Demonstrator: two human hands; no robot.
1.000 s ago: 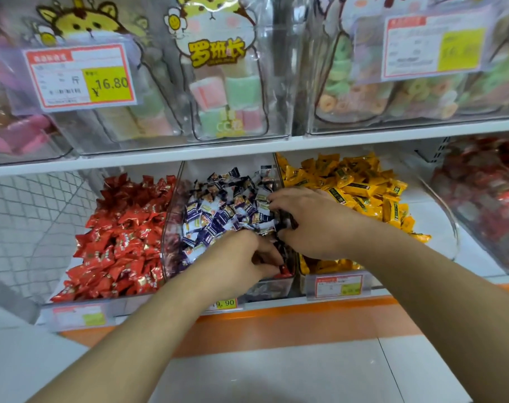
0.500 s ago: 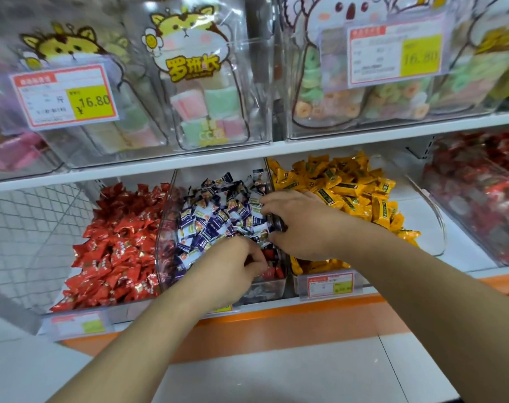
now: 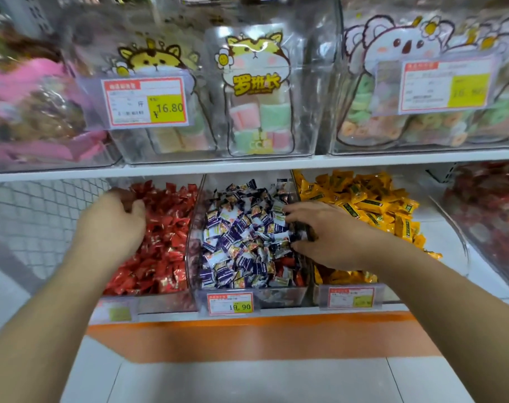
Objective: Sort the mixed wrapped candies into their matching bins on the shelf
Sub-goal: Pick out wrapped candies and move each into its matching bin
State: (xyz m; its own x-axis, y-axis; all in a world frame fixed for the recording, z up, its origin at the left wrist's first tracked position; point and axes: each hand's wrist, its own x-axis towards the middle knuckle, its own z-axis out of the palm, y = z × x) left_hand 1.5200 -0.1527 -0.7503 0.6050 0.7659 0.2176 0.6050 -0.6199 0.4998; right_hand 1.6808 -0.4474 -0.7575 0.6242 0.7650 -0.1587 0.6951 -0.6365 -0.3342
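Three clear bins stand side by side on the lower shelf: red candies (image 3: 166,242) on the left, purple-and-white candies (image 3: 241,228) in the middle, yellow candies (image 3: 363,199) on the right. A few stray red candies (image 3: 288,261) lie at the front right of the middle bin. My left hand (image 3: 110,225) hovers over the back of the red pile, its curled fingers and thumb pinching a red candy. At the right side of the middle bin, my right hand (image 3: 328,234) curls its fingers and thumb round some dark purple candies.
Price tags (image 3: 230,303) clip to the bin fronts. Another bin of red sweets (image 3: 485,205) sits at the far right. The upper shelf (image 3: 247,164) carries clear bins of marshmallow bags and ring gummies. A wire mesh panel (image 3: 29,210) is at the left, and an orange strip runs below.
My left hand left the front of the middle bin and moved left over the red bin. My right hand stayed in the middle bin. The camera came closer.
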